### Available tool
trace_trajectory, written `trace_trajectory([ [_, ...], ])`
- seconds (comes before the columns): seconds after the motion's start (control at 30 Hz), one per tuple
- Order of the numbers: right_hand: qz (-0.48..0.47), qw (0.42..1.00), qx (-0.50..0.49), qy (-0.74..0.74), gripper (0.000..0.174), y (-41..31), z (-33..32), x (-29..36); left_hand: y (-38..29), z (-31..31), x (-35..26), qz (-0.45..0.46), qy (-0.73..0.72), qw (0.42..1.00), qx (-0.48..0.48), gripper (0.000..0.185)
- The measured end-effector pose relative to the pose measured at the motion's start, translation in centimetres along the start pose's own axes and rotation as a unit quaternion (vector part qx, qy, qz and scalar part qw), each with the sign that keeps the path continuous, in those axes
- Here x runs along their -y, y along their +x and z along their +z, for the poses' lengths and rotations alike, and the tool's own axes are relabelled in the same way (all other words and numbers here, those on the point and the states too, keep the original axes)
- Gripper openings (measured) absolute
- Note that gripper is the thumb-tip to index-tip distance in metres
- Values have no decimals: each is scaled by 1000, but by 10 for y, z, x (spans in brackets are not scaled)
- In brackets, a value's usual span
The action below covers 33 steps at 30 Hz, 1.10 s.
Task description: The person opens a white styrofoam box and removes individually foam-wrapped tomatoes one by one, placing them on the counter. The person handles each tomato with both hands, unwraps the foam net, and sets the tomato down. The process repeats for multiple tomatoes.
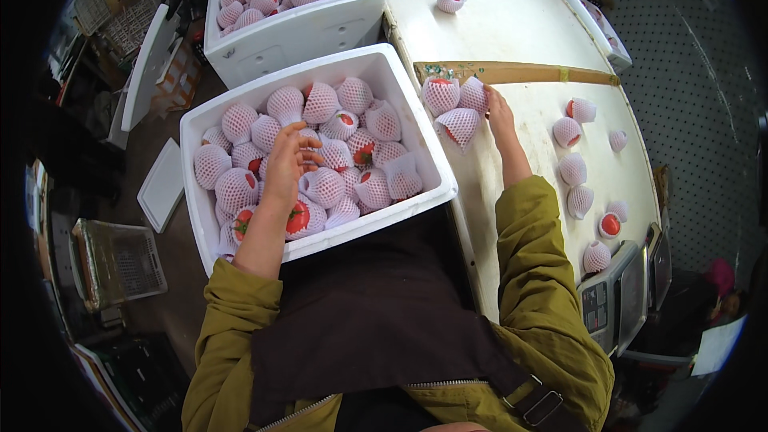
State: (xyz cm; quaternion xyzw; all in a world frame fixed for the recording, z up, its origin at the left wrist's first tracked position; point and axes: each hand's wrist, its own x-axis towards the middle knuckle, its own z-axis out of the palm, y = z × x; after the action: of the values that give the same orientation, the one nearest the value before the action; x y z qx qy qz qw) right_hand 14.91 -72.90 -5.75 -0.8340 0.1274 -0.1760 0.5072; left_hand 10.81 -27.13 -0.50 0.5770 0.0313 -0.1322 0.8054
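Note:
A white foam box (450, 183) full of tomatoes in pink foam nets stands before me, left of a pale table (498, 240). Above its netted tomatoes hovers my left hand (291, 159), fingers spread and slightly curled, with nothing seen in it. My right hand (499, 111) is at the table's left part, its fingertips against a netted tomato (473, 95); its thumb is hidden, so a grip cannot be told. Touching that one are a second netted tomato (441, 95) and a third netted tomato (458, 126). Red skin shows through several net openings.
Another filled foam box (294, 36) stands beyond mine. A cardboard strip (516, 72) crosses the table. Several netted tomatoes (572, 169) lie at right near a weighing scale (606, 294). A foam lid (162, 186) and a plastic crate (123, 264) are at left. Other people work at the far edges.

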Motion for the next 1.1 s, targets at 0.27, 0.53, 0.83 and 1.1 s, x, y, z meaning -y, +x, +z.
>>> trace_trajectory([
  [0.27, 148, 987, -60, -7, 45, -3, -8, 7, 1, -2, 1, -8, -5, 1000, -6, 40],
  [0.53, 143, 983, -83, 82, 46, 18, 14, -9, 3, -4, 3, -9, -16, 999, -33, 34],
  [0.83, -88, 961, -243, -95, 38, -4, 30, 60, 3, -4, 6, 93, -41, 990, -100, 17],
  [1.1, -138, 983, 37, 114, 34, -64, 111, 170, -2, -7, 1, 237, -15, 939, -248, 18],
])
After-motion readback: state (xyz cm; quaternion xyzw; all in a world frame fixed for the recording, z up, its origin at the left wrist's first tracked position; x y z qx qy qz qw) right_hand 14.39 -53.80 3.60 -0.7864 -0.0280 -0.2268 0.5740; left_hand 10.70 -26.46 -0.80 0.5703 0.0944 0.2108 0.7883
